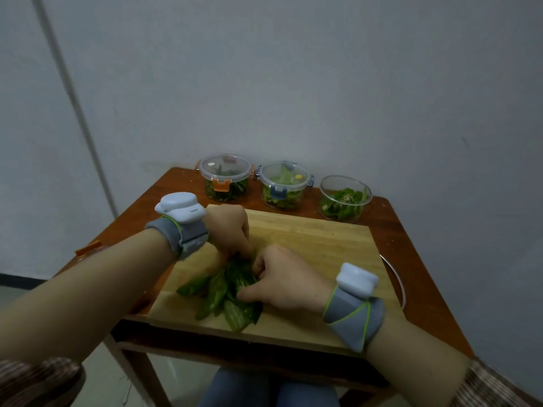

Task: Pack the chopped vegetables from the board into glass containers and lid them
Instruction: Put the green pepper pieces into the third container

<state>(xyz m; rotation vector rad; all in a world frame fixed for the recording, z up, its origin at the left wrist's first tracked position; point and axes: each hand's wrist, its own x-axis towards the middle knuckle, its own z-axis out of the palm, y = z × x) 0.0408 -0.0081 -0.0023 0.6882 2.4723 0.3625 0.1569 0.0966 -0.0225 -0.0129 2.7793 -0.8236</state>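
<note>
Now we have both hands on the greens [223, 292]. The pile sits on the wooden board [317, 239], in the lower middle of the frame, right under us. Our left hand [232, 230] comes in from the left, and its fingers [245, 249] curl down into the top end of the pile. Our right hand [282, 277] comes in from the lower right. Its fingers curl round the leaves too, with the thumb low against them. So both hands grip the greens, and they almost touch at the top of the pile. The long leaves fan out from that spot, down and toward the lower left of the frame.

The greens have to go into the open glass container [345, 198]. It stands on the desk [411, 230], just past the far edge of the board, and it has some green bits in it but no lid. It lies up and to the right of our hands, so we think the right hand is the nearer one to carry the bunch there. The loose leaf ends point away from the container, so they may trail or drop on the way.

Two more containers, one with orange clips [224, 177] and one with blue clips [283, 185], stand to its left with lids on.
</note>
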